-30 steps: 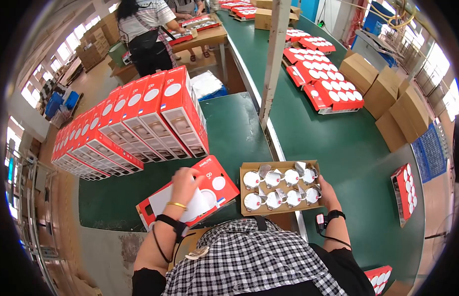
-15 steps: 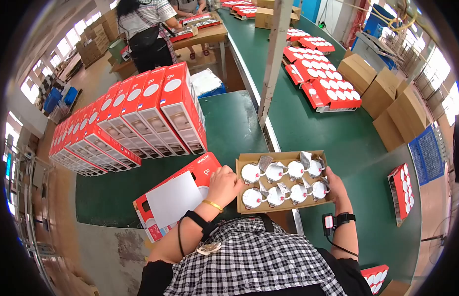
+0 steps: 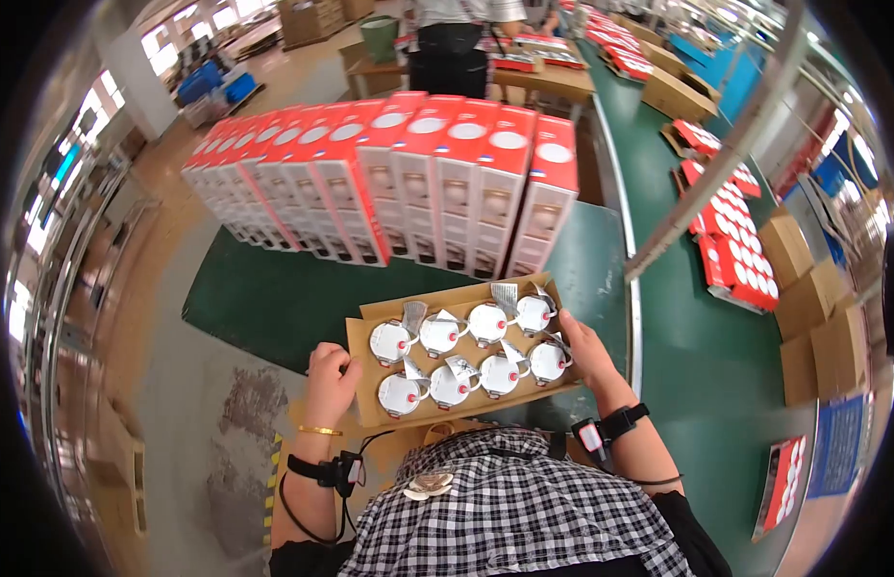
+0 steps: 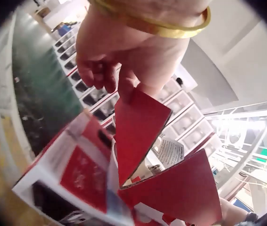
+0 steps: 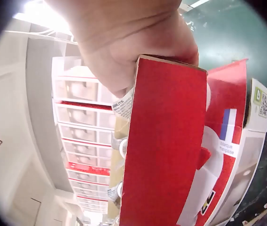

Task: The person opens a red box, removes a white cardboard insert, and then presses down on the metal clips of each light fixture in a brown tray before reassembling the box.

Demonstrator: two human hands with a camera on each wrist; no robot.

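A shallow cardboard tray, brown inside and red outside, lies in front of the body in the head view. It holds two rows of round white lamp units with small leads and folded paper labels. My left hand is at its left edge; in the left wrist view its fingertips pinch the top of a red end flap. At the opposite end my right hand grips the tray, wrapped over the red end wall. A printed red and white carton shows beneath the tray in the right wrist view.
A long row of upright red and white boxes stands behind the tray on the green table. To the right, a metal post rises beside a green belt with filled red trays. Brown cartons line its far side.
The left hand left the white sheet on the flat red carton and went to the tray. The tray, held at both ends, has moved left over that carton; the head view has turned left.
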